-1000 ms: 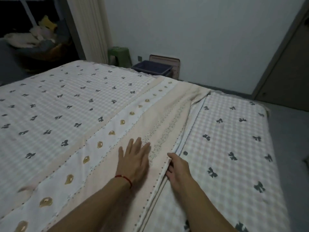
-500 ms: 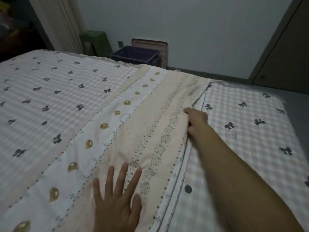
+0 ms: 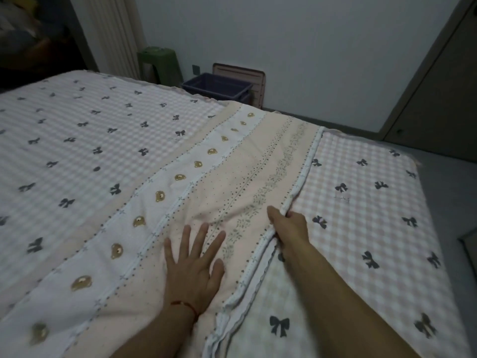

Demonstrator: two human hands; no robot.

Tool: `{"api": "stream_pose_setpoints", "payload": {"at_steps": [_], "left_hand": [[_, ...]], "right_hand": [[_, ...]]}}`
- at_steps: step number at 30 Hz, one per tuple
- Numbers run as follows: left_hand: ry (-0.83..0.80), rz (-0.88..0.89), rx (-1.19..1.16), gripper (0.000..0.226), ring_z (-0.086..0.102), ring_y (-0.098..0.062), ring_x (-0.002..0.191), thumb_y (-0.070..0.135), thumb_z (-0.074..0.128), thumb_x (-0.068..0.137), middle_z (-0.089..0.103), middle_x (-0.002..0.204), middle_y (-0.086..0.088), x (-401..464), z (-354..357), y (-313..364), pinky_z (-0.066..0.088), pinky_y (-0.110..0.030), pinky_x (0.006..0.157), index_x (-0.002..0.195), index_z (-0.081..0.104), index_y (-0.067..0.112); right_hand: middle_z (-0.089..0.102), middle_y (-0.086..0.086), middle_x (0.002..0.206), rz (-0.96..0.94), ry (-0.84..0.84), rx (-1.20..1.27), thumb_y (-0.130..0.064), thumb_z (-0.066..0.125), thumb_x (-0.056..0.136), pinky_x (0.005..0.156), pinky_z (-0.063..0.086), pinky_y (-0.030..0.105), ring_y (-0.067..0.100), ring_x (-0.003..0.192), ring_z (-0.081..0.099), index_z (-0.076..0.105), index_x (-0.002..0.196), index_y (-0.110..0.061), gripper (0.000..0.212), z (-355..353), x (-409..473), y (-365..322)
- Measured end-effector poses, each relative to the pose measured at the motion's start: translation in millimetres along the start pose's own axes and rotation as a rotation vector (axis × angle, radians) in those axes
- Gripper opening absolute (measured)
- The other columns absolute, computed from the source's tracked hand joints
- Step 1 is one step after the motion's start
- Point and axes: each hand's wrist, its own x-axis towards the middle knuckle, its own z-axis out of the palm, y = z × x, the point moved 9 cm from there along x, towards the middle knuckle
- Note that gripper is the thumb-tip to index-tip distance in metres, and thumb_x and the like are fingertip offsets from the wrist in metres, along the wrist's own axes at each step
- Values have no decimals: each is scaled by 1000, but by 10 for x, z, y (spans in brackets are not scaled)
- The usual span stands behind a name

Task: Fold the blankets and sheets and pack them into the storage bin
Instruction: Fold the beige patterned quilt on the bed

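A long folded blanket [image 3: 232, 182], peach with dotted lines, a leafy stripe and a white band of bear faces, lies diagonally across the bed. My left hand [image 3: 193, 264] presses flat on its peach part with fingers spread. At the blanket's right edge my right hand [image 3: 289, 224] pinches the layered white border, thumb on top and fingers under it. A dark blue storage bin [image 3: 219, 86] stands on the floor past the bed's far side.
A pink checked sheet with dark bows [image 3: 361, 202] covers the bed beneath the blanket. By the wall stand a green stool [image 3: 160, 60] and a pink lid [image 3: 242, 73] behind the bin. A door [image 3: 438, 99] is at the right, grey floor beside the bed.
My right hand first slid up the blanket's right edge, then came back toward me and now pinches the border lower down. The far end of that edge lies straighter. My left hand stays pressed flat.
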Motion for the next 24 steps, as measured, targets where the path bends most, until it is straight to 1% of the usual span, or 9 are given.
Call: {"api": "stream_pose_setpoints", "payload": {"at_steps": [3, 5, 8, 10, 14, 17, 19, 21, 24], "left_hand": [[-130, -12, -4, 57, -20, -24, 152, 65, 14, 97, -12, 166, 13, -10, -70, 22, -12, -66, 116, 152, -2, 58], [-213, -5, -53, 56, -27, -22, 150, 65, 13, 99, -20, 164, 13, -240, -158, 116, -17, -63, 115, 152, -3, 56], [-282, 69, -97, 55, -26, -21, 150, 58, 13, 103, -22, 162, 15, -893, -325, 358, -13, -62, 118, 155, -5, 51], [-251, 106, -71, 54, -25, -19, 149, 57, 14, 103, -20, 160, 16, -1451, -391, 329, -15, -61, 118, 155, -3, 51], [-228, 164, -13, 52, -2, -22, 155, 56, 17, 106, 1, 166, 14, -2436, -439, 18, -6, -58, 113, 156, 6, 50], [-252, 164, -92, 50, -22, -15, 151, 58, 13, 105, -16, 162, 23, -2978, -599, -173, -16, -52, 116, 151, -7, 58], [-220, 88, -117, 50, -29, -8, 148, 59, 9, 104, -23, 160, 26, -3220, -755, -459, -19, -49, 118, 150, -10, 59], [-141, -87, -137, 54, -22, -11, 151, 59, 2, 101, -21, 161, 22, -3368, -870, -997, -14, -44, 122, 155, 0, 52], [8, -434, -75, 59, -1, -23, 155, 52, 9, 102, 1, 168, 3, -3455, -1079, -2130, -7, -45, 122, 158, 18, 35]], "right_hand": [[77, 9, 90, 23, -114, -20, -28, 80, 84, 78, 64, 47, 28, 81, 76, 69, 101, -8, 28, 161, -612, 330], [77, 10, 90, 26, -166, -134, -27, 80, 81, 73, 64, 45, 28, 75, 76, 70, 105, -6, 33, 228, -982, 502], [76, 12, 78, -28, -62, -307, -20, 75, 88, 60, 63, 36, 26, 59, 74, 72, 95, -6, 16, 46, -1375, 530], [75, 12, 74, -59, 18, -302, -21, 73, 91, 61, 64, 38, 25, 58, 73, 71, 95, -5, 16, -83, -1665, 545], [73, 10, 68, -37, -161, -324, -37, 72, 91, 61, 61, 35, 22, 57, 70, 67, 95, -3, 36, 168, -2217, 910], [72, 12, 73, -51, -218, -467, -46, 72, 88, 70, 59, 39, 27, 71, 70, 63, 94, -6, 41, 358, -2493, 1136], [65, 12, 75, -55, -234, -543, -35, 70, 91, 63, 51, 33, 28, 72, 64, 60, 90, -4, 32, 393, -2639, 1198], [62, 11, 76, -55, -127, -550, -28, 65, 94, 60, 43, 31, 29, 72, 61, 61, 89, -5, 23, 251, -2728, 1231], [68, 16, 89, -72, -65, -541, -38, 64, 94, 69, 52, 39, 34, 81, 66, 58, 99, -9, 30, 230, -3008, 1367]]}}
